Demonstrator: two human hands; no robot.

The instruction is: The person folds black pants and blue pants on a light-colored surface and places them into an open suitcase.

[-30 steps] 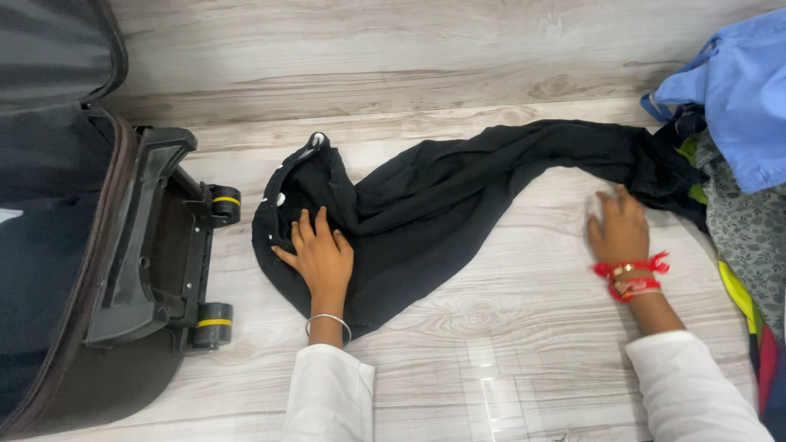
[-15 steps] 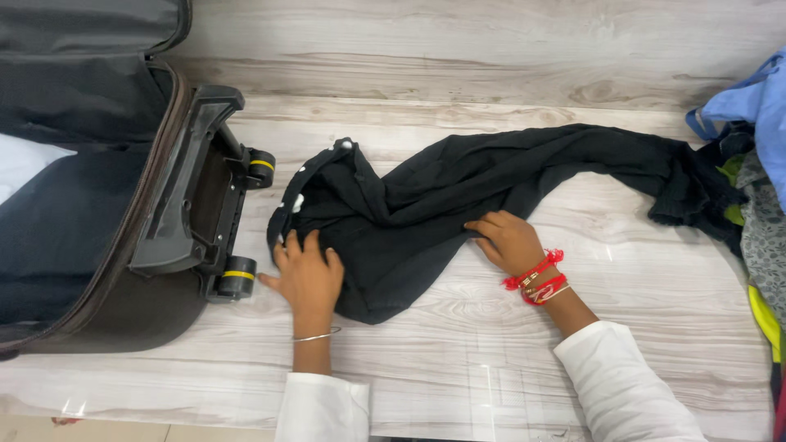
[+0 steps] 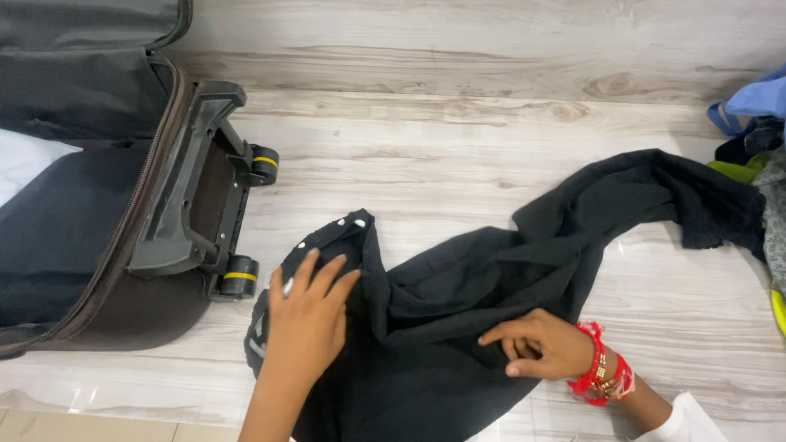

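Note:
A long black garment [image 3: 524, 254] with white snap buttons lies rumpled across the pale wood-look floor [image 3: 426, 155]. My left hand [image 3: 307, 323] rests flat on its buttoned end, fingers spread and pointing up. My right hand [image 3: 540, 344], with red bangles at the wrist, lies on the cloth's middle, fingers curled and pinching a fold, index finger pointing left. The garment's far end trails off to the right toward a heap of clothes.
An open dark suitcase [image 3: 90, 213] with black-and-yellow wheels [image 3: 239, 277] lies at the left, dark and white clothes inside. A pile of clothes [image 3: 757, 139], blue, black and green, sits at the right edge.
The garment has been dragged nearer to me and bunched up. My right hand slid down and right along it, and my left hand moved onto the buttoned end.

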